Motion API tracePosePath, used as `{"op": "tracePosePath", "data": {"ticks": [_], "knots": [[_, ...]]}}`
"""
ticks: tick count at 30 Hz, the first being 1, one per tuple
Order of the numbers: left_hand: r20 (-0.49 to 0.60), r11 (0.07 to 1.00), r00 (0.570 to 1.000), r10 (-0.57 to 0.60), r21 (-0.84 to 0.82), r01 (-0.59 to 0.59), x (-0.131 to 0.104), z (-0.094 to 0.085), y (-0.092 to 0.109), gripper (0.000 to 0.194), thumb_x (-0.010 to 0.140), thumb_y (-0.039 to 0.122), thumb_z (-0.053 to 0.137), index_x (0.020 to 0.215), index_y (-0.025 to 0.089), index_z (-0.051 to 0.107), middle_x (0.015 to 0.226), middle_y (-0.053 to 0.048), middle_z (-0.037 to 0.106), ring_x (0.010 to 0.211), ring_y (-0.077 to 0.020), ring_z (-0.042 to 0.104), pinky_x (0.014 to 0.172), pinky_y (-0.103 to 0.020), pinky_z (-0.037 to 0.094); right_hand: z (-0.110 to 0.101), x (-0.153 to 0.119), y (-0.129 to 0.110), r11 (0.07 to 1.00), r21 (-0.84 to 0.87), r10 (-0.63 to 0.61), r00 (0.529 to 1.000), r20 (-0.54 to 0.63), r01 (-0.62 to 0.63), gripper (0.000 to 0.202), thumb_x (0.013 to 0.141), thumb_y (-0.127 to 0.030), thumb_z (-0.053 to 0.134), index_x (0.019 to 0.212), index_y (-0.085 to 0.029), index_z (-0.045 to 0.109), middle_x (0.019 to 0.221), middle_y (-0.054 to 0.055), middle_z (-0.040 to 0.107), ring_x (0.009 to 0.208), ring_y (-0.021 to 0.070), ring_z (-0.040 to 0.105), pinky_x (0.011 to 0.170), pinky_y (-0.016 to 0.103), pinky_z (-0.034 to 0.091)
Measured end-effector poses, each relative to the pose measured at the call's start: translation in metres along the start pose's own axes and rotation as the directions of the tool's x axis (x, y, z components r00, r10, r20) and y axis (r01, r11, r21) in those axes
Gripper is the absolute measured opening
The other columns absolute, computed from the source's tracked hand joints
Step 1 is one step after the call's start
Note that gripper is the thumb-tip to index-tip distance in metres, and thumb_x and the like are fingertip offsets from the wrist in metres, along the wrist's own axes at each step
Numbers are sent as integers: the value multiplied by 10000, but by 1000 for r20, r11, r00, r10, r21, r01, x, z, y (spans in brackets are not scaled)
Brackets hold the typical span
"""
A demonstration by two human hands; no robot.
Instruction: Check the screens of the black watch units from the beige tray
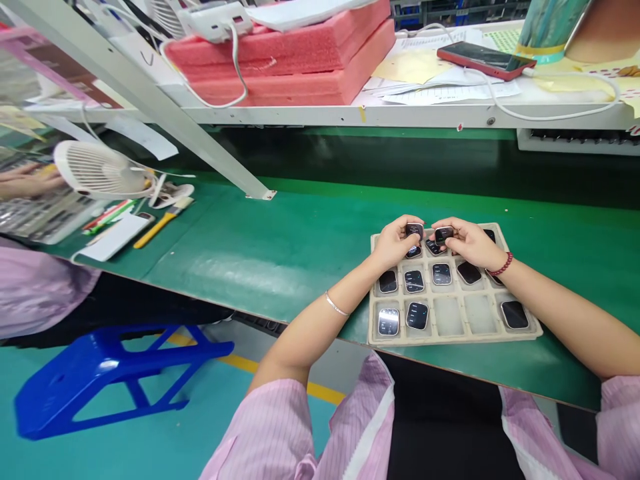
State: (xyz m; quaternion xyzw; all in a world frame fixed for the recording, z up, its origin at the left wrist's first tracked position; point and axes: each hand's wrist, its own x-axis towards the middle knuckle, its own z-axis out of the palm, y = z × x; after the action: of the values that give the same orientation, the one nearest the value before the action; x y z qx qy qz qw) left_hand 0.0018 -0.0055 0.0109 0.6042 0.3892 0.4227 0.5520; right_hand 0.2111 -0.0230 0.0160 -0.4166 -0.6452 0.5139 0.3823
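My left hand is closed on a smartwatch body with a lit screen, held over the back row of a beige compartment tray. Just to its right, my right hand grips a second smartwatch body, thumb against its lower edge. Both watches are strapless, square with rounded corners. Several more lie in the tray's compartments, among them a lit one at the front left and a dark one at the front right. Two front-row compartments hold no watch. My hands partly cover the back row.
A white shelf spans the bench, bearing red foam blocks, papers and a phone. A slanted post meets the green bench. Leftward are a small fan, a brush, a blue stool and another person's hand.
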Motion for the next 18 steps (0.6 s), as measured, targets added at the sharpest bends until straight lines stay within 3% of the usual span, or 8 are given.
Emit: {"op": "tracePosePath", "data": {"ticks": [8,14,18], "knots": [[-10,1000,1000,-2,6,2,0,-1,1,316,722,106,612,1035,147,602,900,-38,704,721,-117,658,738,-256,541,-1,-1,-2,1000,-6,16,1000,12,-16,378,756,-148,546,1127,-188,609,1053,88,739,778,194,697,614,301,553],[0,999,999,40,0,-40,2,-1,-5,402,670,68,614,1063,152,602,980,-51,694,916,-170,690,806,-264,538,-1,0,-1,1000,-11,-28,1000,-15,27,399,725,-138,564,1119,-183,609,1075,90,735,814,197,706,713,336,581],[-10,999,999,35,9,-35,1,-2,-4,383,689,100,645,1067,154,605,962,-49,692,898,-165,683,808,-270,534,-1,0,0,1000,-23,-17,1000,-5,17,375,760,-150,542,1128,-180,605,1052,92,734,774,194,701,681,337,586]]}}
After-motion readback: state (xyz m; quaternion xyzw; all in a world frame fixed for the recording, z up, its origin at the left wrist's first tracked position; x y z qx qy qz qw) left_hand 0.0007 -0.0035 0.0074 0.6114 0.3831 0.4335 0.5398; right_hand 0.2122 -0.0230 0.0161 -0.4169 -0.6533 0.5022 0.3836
